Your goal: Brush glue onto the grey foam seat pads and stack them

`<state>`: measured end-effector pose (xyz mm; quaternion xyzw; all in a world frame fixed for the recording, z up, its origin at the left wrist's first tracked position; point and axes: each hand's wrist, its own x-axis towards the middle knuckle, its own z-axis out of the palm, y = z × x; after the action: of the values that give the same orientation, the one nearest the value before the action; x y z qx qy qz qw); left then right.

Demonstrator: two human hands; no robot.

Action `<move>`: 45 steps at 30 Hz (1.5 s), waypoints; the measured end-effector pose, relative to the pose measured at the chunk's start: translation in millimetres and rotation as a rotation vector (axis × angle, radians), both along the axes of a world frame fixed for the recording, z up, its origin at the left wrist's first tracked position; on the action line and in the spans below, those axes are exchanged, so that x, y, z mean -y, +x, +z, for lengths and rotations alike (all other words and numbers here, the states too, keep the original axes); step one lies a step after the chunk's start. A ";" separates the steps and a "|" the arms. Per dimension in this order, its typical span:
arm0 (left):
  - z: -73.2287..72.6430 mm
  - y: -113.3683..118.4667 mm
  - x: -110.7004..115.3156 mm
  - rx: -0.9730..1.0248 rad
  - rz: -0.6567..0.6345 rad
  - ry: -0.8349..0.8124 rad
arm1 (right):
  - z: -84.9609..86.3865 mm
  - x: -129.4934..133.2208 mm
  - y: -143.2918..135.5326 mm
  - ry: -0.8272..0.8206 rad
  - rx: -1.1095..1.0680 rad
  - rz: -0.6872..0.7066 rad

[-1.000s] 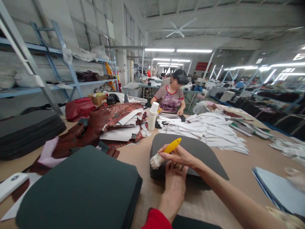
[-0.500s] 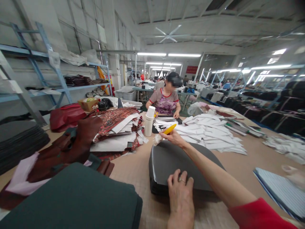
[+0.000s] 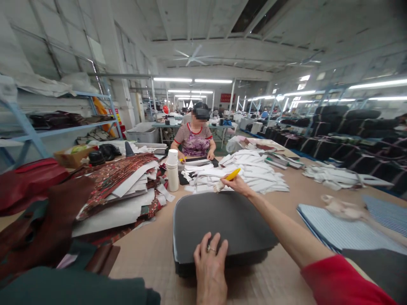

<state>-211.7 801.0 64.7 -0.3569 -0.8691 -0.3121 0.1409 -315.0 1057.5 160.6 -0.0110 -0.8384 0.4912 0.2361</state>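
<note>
A stack of dark grey rounded panels (image 3: 219,216) sits in front of me, with a pale line along its left rim. My left hand (image 3: 211,262) rests on the near edge of the top panel, its fingers stretched out and holding nothing. Reaching across the stack, my right hand (image 3: 235,184) is closed around a brush (image 3: 232,174) with a yellow handle. Its pale bristles point down at the far edge of the top panel; I cannot tell whether they touch. Beyond the brush lies a heap of white strips (image 3: 248,169).
Left stand white cups on a bottle (image 3: 172,176), a pile of patterned sheets (image 3: 117,182), brown leathery pieces (image 3: 60,212) and dark green material (image 3: 79,288). Striped fabric (image 3: 337,224) lies right. Across the table (image 3: 140,245) a co-worker (image 3: 193,137) sits with both hands on the work there.
The view has turned right, so the surroundings sit further left. My right hand has carried the brush rightward along the panel's far edge. My left hand stays on the near edge.
</note>
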 end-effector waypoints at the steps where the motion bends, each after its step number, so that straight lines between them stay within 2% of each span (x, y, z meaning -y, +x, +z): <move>1: 2.3 0.5 1.1 -0.005 -0.008 -0.011 | -2.6 -9.5 6.2 0.001 -0.006 -0.037; 5: 7.4 0.7 1.2 -0.054 0.022 -0.061 | -12.4 -39.7 31.6 0.005 -0.030 -0.188; 8: 1.0 -3.7 -1.8 -0.117 0.052 -0.065 | -16.8 -51.8 49.2 0.017 -0.039 -0.303; 13: -14.1 -16.0 -2.6 -0.213 0.051 -0.077 | -17.6 -53.0 81.0 0.069 -0.033 -0.492; 16: -11.2 -17.9 -1.1 -0.213 0.041 -0.083 | -17.0 -45.2 105.7 0.115 -0.023 -0.583; 22: 10.4 -10.8 -0.3 -0.131 0.024 -0.092 | -20.6 -17.5 165.3 0.196 -0.017 -0.595; 27: 27.5 1.5 0.0 -0.054 0.001 -0.108 | -31.2 18.7 232.9 0.236 0.033 -0.631; 30: 53.4 1.9 9.1 0.087 -0.099 -0.139 | -28.6 46.6 272.0 0.174 0.039 -0.646; 32: 75.6 -8.1 21.1 0.243 -0.165 -0.058 | -19.4 66.4 282.8 0.099 -0.008 -0.647; 34: 95.0 -25.0 36.2 0.415 -0.085 0.099 | -7.0 88.2 274.0 0.000 -0.061 -0.573; 35: 102.3 -34.0 43.9 0.495 -0.038 0.151 | -1.1 100.4 262.5 -0.059 -0.070 -0.487; 37: 111.6 -48.5 56.8 0.583 0.016 0.178 | 7.4 127.9 229.8 -0.171 -0.054 -0.245; 41: 116.9 -55.9 65.3 0.620 -0.018 0.134 | 8.5 178.9 163.0 -0.289 0.028 0.242; 43: 117.2 -55.3 63.1 0.603 -0.030 0.102 | 3.7 188.5 145.1 -0.310 0.055 0.356; 45: 116.8 -57.4 60.4 0.570 -0.027 0.055 | -1.4 180.5 142.1 -0.296 0.075 0.358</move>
<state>-269.1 740.6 181.5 -0.2626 -0.8600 -0.4251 -0.1036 -172.9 877.0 159.1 0.0852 -0.7541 0.6419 0.1100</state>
